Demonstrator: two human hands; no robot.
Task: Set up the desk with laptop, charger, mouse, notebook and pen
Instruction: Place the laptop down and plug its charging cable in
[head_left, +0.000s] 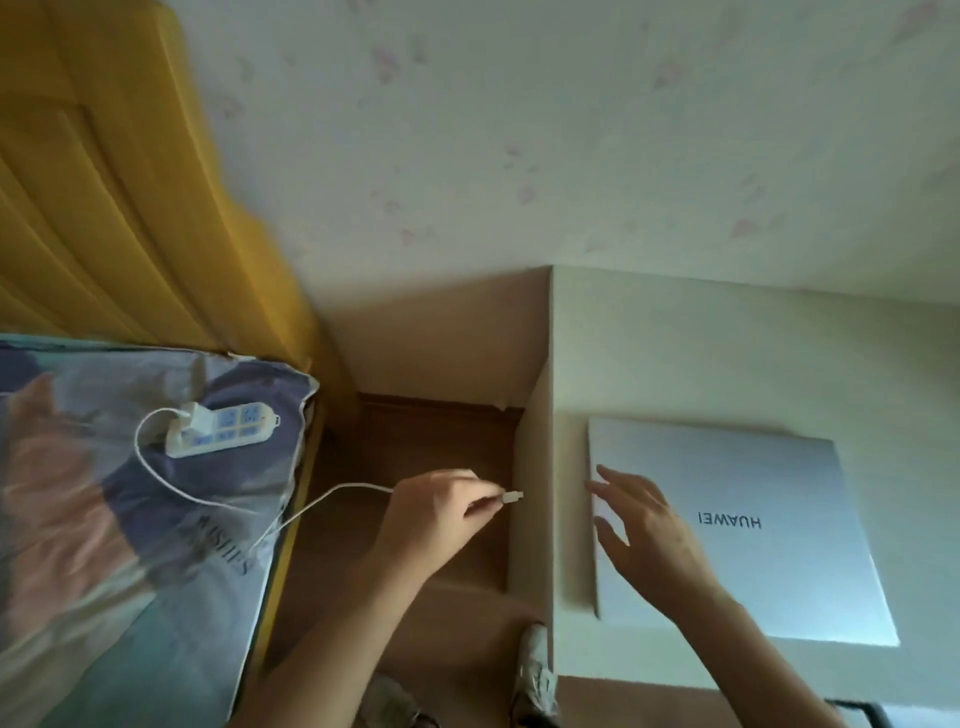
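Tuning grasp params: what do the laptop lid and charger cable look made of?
Laptop lid: likely brushed or matte metal, silver-grey with a soft even sheen; could be painted plastic. Charger cable: white, smooth rubbery plastic sheath, bending in loose loops; hard plastic plug.

The closed silver laptop (737, 525) looks like smooth, matt brushed metal with dark printed lettering. The pale desk top (675, 353) beneath it is smooth and matt. On the left, the white power strip (223, 431) and thin white charger cable (332, 493) look like glossy plastic, lying on soft printed cloth bedding (104, 519). The yellow headboard (104, 208) is glossy painted wood; the brown floor (415, 467) looks wooden.
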